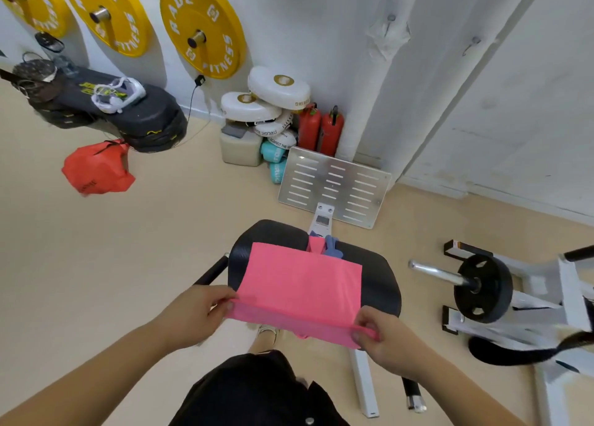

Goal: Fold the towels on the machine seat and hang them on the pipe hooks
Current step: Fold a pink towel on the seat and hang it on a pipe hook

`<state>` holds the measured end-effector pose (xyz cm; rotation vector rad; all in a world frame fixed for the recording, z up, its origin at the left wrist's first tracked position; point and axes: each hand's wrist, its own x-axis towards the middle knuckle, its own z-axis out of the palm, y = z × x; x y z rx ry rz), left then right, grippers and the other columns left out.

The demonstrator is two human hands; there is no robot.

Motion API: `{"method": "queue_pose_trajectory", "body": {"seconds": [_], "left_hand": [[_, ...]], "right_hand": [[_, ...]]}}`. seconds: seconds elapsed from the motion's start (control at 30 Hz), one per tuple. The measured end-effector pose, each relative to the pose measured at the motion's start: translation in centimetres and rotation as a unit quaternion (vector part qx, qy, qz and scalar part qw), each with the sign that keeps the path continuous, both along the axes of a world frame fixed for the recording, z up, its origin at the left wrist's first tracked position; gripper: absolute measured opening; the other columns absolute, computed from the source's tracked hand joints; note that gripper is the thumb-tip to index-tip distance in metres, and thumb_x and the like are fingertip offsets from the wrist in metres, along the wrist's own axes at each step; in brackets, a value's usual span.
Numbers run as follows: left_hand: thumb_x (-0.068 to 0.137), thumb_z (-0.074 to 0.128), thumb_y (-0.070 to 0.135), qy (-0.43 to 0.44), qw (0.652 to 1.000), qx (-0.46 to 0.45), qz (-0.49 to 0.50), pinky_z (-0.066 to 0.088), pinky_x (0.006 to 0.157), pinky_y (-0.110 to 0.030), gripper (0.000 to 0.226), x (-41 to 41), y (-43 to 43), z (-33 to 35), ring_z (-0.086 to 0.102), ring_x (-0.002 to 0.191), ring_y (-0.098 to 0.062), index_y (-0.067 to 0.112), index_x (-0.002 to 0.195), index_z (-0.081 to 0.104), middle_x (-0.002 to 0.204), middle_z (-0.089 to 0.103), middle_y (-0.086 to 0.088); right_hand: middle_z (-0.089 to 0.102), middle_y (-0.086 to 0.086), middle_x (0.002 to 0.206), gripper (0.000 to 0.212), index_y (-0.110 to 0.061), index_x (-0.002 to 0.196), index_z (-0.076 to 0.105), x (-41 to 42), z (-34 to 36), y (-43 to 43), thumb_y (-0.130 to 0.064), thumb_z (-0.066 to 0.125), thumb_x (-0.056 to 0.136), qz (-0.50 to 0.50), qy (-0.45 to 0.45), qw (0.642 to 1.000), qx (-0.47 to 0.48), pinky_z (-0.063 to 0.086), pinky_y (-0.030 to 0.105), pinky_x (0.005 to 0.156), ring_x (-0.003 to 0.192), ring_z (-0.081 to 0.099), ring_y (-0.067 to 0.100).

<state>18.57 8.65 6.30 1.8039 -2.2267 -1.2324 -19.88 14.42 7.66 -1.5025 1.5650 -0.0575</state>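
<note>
- A red bag point(96, 168) lies on the floor at far left, below three yellow weight plates point(202, 27) mounted on the wall.
- The left hand point(196, 313) pinches the near-left corner of the pink towel point(299, 284) between its thumb and curled fingers.
- The pink towel lies spread over the middle of the black machine seat point(376, 274). Its far part rests flat, and its near edge is lifted, just past the seat's near edge.
- At the seat's far edge, a bunched pink cloth point(315, 244) and a blue cloth point(332, 247) sit touching each other, just beyond the spread towel.
- The right hand point(385, 339) pinches the towel's near-right corner, thumb on top and fingers curled beneath.
- A white pipe point(389, 72) runs up the wall beyond the seat and bears a hook point(390, 19); a second hook point(472, 44) sits further right.
- A black weight plate point(482, 287) on a steel bar stands right of the seat, apart from it.
</note>
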Motion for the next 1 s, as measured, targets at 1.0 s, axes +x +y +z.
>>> {"method": "queue_pose_trajectory", "body": {"seconds": [1.0], "left_hand": [[0.088,0.051,0.035,-0.113,0.992,0.059,0.020,0.056,0.076,-0.034,0.026,-5.7,-15.3,-9.1,0.062,0.091,-0.019,0.033,0.114,0.056,0.113,0.054,0.013]], "right_hand": [[0.065,0.000,0.111,0.021,-0.022,0.113,0.067,-1.1,-10.4,-15.5,-0.023,0.065,0.093,-0.190,0.081,0.975,0.087,0.051,0.031,0.084,0.093,0.063,0.017]]}}
